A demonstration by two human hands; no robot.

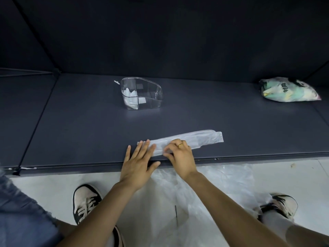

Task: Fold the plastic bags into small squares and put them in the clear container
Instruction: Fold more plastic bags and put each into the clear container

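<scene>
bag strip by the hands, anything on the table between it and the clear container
Nothing visible. The dark table is bare between the bag strip and the clear container, which is open on top with folded white plastic already in its left part. The stuffed bag lies far off to the right.

Both hands low and close together, forearms reaching in from below.
The left hand (137,165) lies flat, palm down, fingers straight and slightly spread, thumb out to the side. The right hand (180,157) sits just beside it, fingers curled, thumb and fingertips pinching; a ring shows on one finger.
</scene>
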